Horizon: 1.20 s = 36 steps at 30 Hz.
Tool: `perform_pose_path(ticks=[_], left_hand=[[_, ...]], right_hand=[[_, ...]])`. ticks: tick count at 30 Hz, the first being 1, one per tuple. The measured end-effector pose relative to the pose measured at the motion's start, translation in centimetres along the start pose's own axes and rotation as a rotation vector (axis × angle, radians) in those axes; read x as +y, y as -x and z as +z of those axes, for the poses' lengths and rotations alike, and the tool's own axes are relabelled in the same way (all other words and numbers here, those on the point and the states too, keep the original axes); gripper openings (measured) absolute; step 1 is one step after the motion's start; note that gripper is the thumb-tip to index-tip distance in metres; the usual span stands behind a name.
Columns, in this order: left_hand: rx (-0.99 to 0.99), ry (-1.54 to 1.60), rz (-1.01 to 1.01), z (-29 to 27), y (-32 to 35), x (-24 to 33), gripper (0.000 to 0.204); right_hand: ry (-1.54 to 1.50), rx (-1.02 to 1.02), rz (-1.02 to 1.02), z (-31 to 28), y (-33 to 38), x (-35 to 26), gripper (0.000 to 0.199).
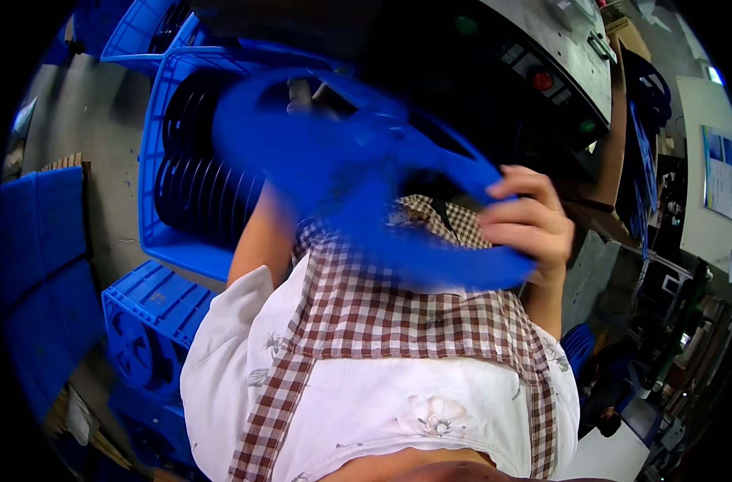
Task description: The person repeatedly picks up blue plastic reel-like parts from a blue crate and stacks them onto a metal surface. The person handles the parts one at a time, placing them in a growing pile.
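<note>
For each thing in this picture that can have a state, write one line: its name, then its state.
blue reel: held up in both hands, blurred
right hand: gripping the reel's rim
left hand: behind the reel, mostly hidden
blue crate: open, filled with dark reels on edge
red button: unlit, as far as shows

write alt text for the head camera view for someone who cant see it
Seen from above, a person holds a large blue plastic reel, blurred by motion, in both hands: the right hand grips its rim, while the left hand is mostly hidden behind it. Beyond the reel a blue crate holds a row of black reels, beside a grey machine panel.
</note>
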<state>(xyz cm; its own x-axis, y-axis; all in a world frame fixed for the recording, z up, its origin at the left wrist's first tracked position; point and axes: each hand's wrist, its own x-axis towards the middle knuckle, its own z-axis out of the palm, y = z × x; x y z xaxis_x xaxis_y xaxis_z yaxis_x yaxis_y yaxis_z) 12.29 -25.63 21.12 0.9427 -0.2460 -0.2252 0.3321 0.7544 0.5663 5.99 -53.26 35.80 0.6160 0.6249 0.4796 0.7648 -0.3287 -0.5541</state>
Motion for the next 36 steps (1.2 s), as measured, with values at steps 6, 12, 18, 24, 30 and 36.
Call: perform_pose_path(ticks=[6, 12, 18, 24, 30, 36], left_hand=[[-0.104, -0.014, 0.053, -2.8, 1.0, 2.3, 0.059], [-0.172, -0.103, 0.055, -2.4, 0.0, 2.4, 0.050], [-0.237, -0.319, 0.101, 3.5, 0.4, 2.4, 0.041], [-0.426, -0.619, 0.514, 3.0, -4.9, 12.2, 0.041], [0.296, -2.133, 0.108, 5.7, -17.2, 22.5, 0.071], [0.460, -2.615, -0.394, 2.0, -26.4, 19.9, 0.087]], right_hand=[[0.091, -0.406, 0.135, 2.1, -0.1, 2.2, 0.048], [0.005, -0.218, 0.433, 7.5, -0.8, 7.1, 0.090], [-0.482, -0.162, 0.676, 11.4, -1.8, 8.9, 0.095], [-0.937, 0.059, 0.602, 10.2, -0.3, 9.8, 0.067], [-1.473, 0.007, 0.639, 11.6, -3.9, 8.1, 0.082], [-1.397, -0.084, 0.223, 13.5, -2.8, 10.7, 0.085]])
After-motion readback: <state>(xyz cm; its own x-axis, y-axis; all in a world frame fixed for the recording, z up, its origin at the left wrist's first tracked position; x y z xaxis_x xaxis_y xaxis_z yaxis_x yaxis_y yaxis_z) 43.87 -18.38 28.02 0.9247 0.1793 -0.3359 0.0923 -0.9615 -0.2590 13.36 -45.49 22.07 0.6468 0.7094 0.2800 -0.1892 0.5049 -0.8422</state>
